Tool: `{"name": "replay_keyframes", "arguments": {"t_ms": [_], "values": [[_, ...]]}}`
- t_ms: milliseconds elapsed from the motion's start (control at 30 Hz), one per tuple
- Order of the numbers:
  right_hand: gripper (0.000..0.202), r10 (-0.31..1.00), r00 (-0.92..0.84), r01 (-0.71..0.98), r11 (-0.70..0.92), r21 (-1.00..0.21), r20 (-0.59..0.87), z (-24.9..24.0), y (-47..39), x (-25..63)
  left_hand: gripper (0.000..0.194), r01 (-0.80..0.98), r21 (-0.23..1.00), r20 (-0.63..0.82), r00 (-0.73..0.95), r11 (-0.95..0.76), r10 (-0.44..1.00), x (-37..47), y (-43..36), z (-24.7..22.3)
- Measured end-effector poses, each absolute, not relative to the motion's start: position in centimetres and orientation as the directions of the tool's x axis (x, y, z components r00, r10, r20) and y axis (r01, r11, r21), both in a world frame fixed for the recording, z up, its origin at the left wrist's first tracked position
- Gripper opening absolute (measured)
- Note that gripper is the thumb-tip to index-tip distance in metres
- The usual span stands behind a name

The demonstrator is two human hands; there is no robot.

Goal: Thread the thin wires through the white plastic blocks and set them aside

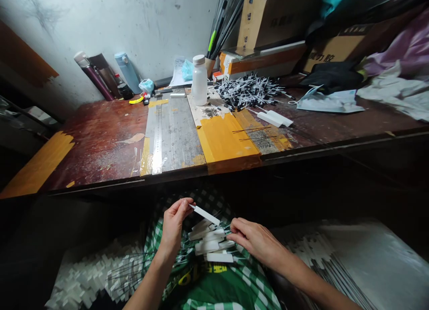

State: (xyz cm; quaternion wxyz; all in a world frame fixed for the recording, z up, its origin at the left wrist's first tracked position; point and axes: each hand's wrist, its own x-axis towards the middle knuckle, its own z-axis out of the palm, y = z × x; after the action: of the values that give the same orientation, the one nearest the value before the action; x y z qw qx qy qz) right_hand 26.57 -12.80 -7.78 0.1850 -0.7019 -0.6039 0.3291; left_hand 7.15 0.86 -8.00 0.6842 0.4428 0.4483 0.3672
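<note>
My left hand [176,216] pinches the thin end of a white rectangular piece [207,215], which slants down to the right above my lap. Several similar white pieces [207,246] with thin stems lie heaped on the green checked cloth [214,288] over my lap. At the right edge of that heap is my right hand [246,234], its thumb and fingers close together near the stems. Whatever is between those fingertips is too small to make out.
Wooden table [107,140] ahead, bearing a white bottle [199,81], a ruler [157,142] and a pile of black-and-white parts [250,91]. More white pieces [90,274] lie at lower left; long-stemmed ones [321,256] lie at lower right.
</note>
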Motion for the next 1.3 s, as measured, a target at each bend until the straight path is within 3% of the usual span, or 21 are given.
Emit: {"name": "replay_keyframes", "arguments": {"t_ms": [133, 267, 467, 567, 700, 767, 900, 1100, 1300], "values": [[0.029, 0.944, -0.210, 0.460, -0.135, -0.877, -0.256, -6.8, -13.0, 27.1, 0.033, -0.089, 0.933, -0.285, 0.414, 0.350, 0.864, 6.6, 1.7, -7.4], [0.030, 0.892, -0.338, 0.400, -0.153, -0.904, -0.301, -6.3, -13.0, 27.4, 0.035, -0.045, 0.936, -0.288, 0.478, 0.350, 0.830, 6.6, 2.3, -6.5], [0.026, 0.973, -0.040, 0.660, -0.145, -0.737, -0.227, -7.8, -12.4, 27.3, 0.033, -0.049, 0.933, -0.291, 0.479, 0.356, 0.828, 7.3, 2.1, -6.4], [0.026, 0.986, 0.146, 0.701, -0.164, -0.695, -0.085, -8.9, -12.2, 28.7, 0.030, -0.183, 0.916, -0.282, 0.338, 0.356, 0.898, 7.2, 2.2, -6.9], [0.044, 0.960, 0.277, 0.705, -0.177, -0.686, 0.037, -9.9, -13.0, 32.8, 0.029, -0.395, 0.859, -0.291, 0.143, 0.324, 0.946, 5.4, 2.9, -7.1], [0.048, 0.950, 0.311, 0.667, -0.231, -0.708, -0.017, -10.3, -13.7, 35.0, 0.029, -0.444, 0.839, -0.312, 0.084, 0.316, 0.946, 4.1, 3.0, -6.9], [0.036, 0.914, 0.339, 0.513, -0.378, -0.771, -0.223, -11.1, -14.7, 37.3, 0.029, -0.474, 0.825, -0.330, 0.042, 0.309, 0.943, 2.3, 2.8, -6.6], [0.030, 0.819, 0.465, 0.304, -0.504, -0.808, -0.336, -11.3, -15.2, 37.4, 0.029, -0.485, 0.830, -0.317, -0.003, 0.275, 0.949, 1.5, 2.6, -6.7], [0.037, 0.650, 0.527, -0.119, -0.582, -0.804, -0.548, -12.6, -16.3, 38.3, 0.029, -0.508, 0.817, -0.328, -0.019, 0.274, 0.944, 1.1, 2.7, -6.9]]}}
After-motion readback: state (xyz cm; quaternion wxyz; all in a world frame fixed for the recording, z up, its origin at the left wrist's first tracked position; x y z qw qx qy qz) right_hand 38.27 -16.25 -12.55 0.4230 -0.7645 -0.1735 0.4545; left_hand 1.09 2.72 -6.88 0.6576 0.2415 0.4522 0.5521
